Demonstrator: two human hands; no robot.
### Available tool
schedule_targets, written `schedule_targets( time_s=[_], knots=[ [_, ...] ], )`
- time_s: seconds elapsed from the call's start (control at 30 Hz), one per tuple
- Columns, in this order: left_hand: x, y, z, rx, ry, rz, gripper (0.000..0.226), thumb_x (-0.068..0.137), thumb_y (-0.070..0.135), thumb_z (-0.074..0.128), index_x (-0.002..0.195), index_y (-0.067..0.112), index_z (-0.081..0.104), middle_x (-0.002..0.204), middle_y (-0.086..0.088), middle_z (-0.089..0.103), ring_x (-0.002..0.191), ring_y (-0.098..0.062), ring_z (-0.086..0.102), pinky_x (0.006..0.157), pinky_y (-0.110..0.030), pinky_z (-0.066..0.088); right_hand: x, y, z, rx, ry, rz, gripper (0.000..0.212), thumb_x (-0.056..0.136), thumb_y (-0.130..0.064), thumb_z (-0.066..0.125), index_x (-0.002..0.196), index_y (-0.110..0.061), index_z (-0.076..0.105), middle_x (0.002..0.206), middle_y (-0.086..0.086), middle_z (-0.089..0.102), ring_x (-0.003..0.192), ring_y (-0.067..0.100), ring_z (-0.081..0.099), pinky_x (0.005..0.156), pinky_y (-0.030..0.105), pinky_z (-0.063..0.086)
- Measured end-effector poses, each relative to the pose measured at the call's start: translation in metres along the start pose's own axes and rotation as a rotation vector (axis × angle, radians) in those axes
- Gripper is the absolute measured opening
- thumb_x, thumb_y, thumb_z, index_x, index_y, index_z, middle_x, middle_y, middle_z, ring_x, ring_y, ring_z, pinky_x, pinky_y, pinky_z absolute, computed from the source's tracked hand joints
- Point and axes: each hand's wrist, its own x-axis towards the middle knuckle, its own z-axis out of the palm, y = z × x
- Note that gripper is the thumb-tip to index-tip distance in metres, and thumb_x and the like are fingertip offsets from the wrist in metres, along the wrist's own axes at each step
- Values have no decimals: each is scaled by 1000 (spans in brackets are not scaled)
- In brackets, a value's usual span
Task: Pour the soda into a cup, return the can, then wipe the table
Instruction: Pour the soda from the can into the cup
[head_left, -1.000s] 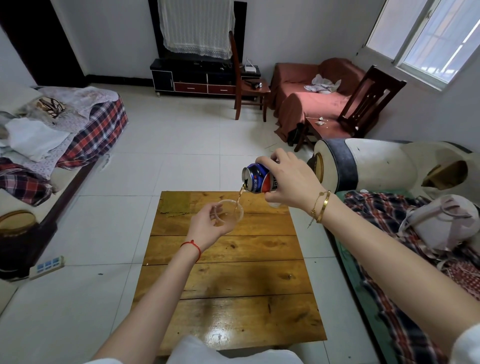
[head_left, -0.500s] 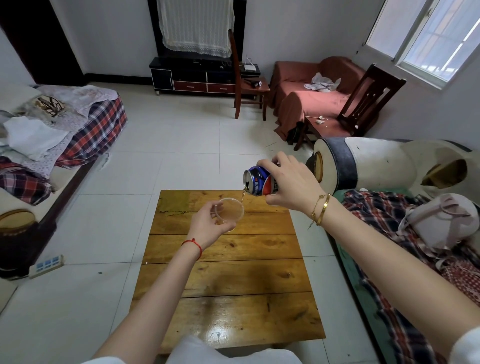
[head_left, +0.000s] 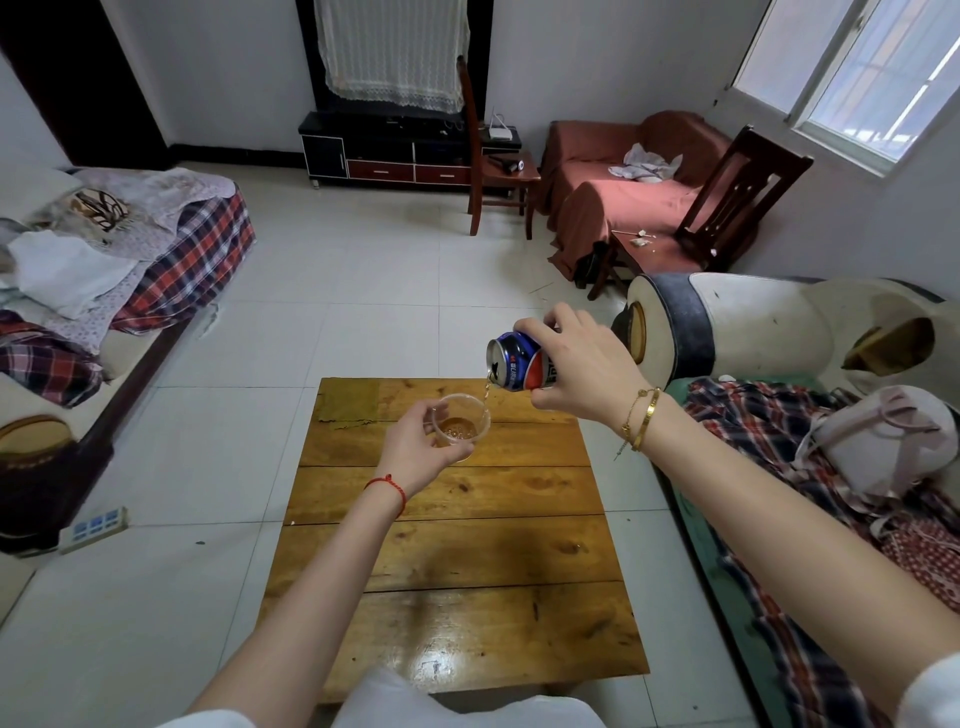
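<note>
Right hand (head_left: 582, 364), fingers curled round a blue, red and white aluminium soda can (head_left: 517, 362), holds it tipped nearly on its side with the opened top facing left. A thin amber stream (head_left: 486, 392) runs from the can's mouth to the rim of a clear plastic cup (head_left: 460, 423), which stands just below and to the left of the can. Left hand (head_left: 418, 449) grips the cup from its near left side, thumb and fingers wrapped round the wall; the cup is upright, raised over the far end of the table, and holds a shallow layer of bubbly brown soda. A red string bracelet (head_left: 389, 486) circles the left wrist; gold bangles (head_left: 641, 418) circle the right. Beneath both hands lies a low, square, varnished wooden plank table (head_left: 457, 571) on a white tiled floor (head_left: 332, 312). At right, a plaid cloth (head_left: 779, 421) and a pale pink bag (head_left: 883, 436); at left, a bed with plaid bedding (head_left: 192, 260).
</note>
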Motion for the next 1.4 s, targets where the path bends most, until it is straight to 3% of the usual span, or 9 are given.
schedule_targets(
  time_s=[0.27,0.77,1.0,1.17,1.4],
  knots=[
    [-2,0,1,-1,5,3,71,71,22,86,132,14,51,131,-4,59,114,-13,54,96,-28,48,-2,0,0,0,-2,1,75,71,-45,72,136,-30,39,116,3,45,100,20,46,77,28,41],
    [-9,1,1,26,7,0,71,71,24,86,132,15,51,131,-3,60,121,-21,56,92,-27,47,-10,-2,2,-1,-5,-1,74,70,-43,72,135,-29,40,116,4,45,98,21,46,73,28,38],
    [-13,1,0,29,16,3,70,70,25,86,130,16,52,129,-3,60,110,-12,52,99,-36,51,-11,-3,3,6,1,5,74,69,-43,72,135,-29,41,115,4,46,98,23,48,75,32,44],
    [-14,2,-2,28,6,-2,71,70,25,86,131,15,52,130,-3,60,120,-20,55,101,-39,51,-11,-6,3,13,-9,-4,75,70,-44,72,136,-28,40,117,5,46,98,22,47,74,29,40],
    [-13,2,-2,35,6,-2,70,71,24,86,132,15,51,130,-4,60,120,-20,55,99,-34,51,-11,-9,3,23,-9,-5,74,70,-44,72,136,-29,40,117,5,45,99,22,47,77,30,42]
  ],
)
